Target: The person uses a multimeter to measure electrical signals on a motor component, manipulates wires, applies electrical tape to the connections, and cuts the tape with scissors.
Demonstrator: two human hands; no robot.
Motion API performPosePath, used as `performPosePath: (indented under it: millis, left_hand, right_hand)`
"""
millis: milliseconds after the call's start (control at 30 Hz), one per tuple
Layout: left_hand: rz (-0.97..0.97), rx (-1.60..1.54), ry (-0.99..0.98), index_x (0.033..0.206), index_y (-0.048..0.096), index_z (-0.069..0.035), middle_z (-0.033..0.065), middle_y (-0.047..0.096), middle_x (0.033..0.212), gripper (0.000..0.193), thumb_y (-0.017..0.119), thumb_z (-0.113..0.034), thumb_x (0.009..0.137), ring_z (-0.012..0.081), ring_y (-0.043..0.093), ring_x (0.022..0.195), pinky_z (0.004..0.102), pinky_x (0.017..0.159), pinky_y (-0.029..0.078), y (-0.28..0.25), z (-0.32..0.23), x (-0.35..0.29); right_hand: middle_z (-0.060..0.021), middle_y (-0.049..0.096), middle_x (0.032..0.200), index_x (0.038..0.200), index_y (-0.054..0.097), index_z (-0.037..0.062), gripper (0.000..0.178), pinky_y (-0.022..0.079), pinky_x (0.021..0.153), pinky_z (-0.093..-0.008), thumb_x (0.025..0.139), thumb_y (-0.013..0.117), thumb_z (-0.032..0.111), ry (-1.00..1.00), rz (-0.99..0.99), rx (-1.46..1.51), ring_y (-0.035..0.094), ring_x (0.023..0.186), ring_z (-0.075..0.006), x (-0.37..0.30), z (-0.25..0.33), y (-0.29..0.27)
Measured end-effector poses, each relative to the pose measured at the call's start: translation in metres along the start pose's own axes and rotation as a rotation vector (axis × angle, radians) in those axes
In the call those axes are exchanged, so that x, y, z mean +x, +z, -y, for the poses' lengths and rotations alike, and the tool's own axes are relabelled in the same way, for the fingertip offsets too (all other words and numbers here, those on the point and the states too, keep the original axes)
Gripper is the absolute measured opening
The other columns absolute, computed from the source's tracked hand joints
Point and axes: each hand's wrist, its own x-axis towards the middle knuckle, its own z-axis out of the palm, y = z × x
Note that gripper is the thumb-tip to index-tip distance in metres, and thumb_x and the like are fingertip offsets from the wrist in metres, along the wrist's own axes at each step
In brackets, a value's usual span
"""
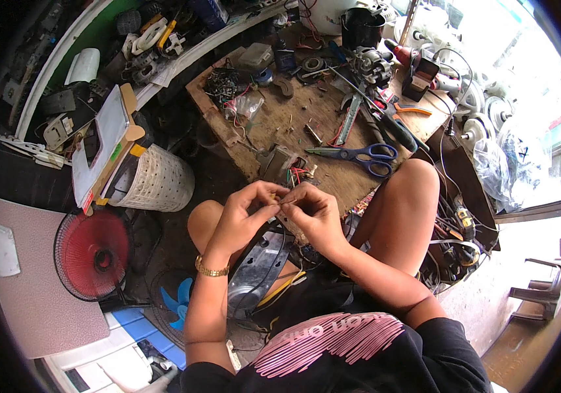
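Observation:
My left hand (246,211) and my right hand (314,215) meet fingertip to fingertip over my lap. Both are closed in a pinch on something too small to make out. A gold-coloured band circles my left wrist. Below the hands, a grey metal housing (259,265) with slots and holes rests in my lap, a dark cord running over it. Just beyond my fingers, thin red and white wires (300,174) stick out beside a greyish metal part (278,161) at the near edge of the wooden work board (274,124).
Blue-handled scissors (346,153) lie on the board near my right knee, with orange-handled pliers (413,109) farther right. A white perforated basket (162,180) and a red round fan (89,255) stand left. At right is a box of tools and cords (461,226).

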Motion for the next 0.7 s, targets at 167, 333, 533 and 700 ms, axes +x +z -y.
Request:
performPosePath:
  millis: [167, 333, 533, 700]
  left_hand:
    - [-0.008, 0.155, 0.06, 0.093, 0.059, -0.001, 0.0026, 0.061, 0.091, 0.01, 0.064, -0.01, 0.093, 0.0094, 0.055, 0.084, 0.0248, 0.075, 0.045, -0.025, 0.009, -0.02]
    - [0.003, 0.346, -0.112, 0.091, 0.062, 0.002, -0.0007, 0.061, 0.076, 0.014, 0.063, -0.012, 0.094, 0.0062, 0.056, 0.072, 0.0205, 0.066, 0.045, -0.012, -0.012, -0.015]
    - [-0.336, -0.049, -0.018, 0.091, 0.061, -0.002, -0.0037, 0.061, 0.079, 0.014, 0.06, -0.014, 0.097, 0.0017, 0.051, 0.067, 0.0184, 0.061, 0.042, -0.026, 0.004, -0.017]
    - [-0.32, -0.067, -0.078, 0.093, 0.062, -0.003, -0.0047, 0.061, 0.08, 0.016, 0.061, -0.018, 0.098, -0.0004, 0.044, 0.062, 0.0171, 0.055, 0.037, -0.016, 0.009, -0.014]
  right_hand:
    - [-0.0092, 0.061, 0.076, 0.083, 0.063, 0.0019, 0.008, 0.046, 0.058, -0.0326, 0.079, 0.071, 0.001, -0.042, 0.12, -0.313, 0.06, 0.066, -0.0205, 0.001, 0.023, 0.003]
    - [-0.0127, 0.064, 0.077, 0.088, 0.065, 0.0003, 0.008, 0.047, 0.063, -0.0321, 0.081, 0.07, 0.001, -0.115, 0.098, -0.286, 0.06, 0.066, -0.0218, 0.019, 0.021, -0.014]
    - [-0.0093, 0.064, 0.088, 0.095, 0.067, 0.0062, 0.015, 0.048, 0.068, -0.0351, 0.08, 0.067, 0.001, -0.38, 0.141, -0.7, 0.058, 0.076, -0.0272, 0.057, 0.038, -0.037]
    - [-0.0049, 0.066, 0.087, 0.101, 0.07, 0.0089, 0.028, 0.048, 0.066, -0.0365, 0.073, 0.074, 0.007, -0.662, 0.453, -0.883, 0.055, 0.071, -0.0266, 0.067, 0.029, -0.035]
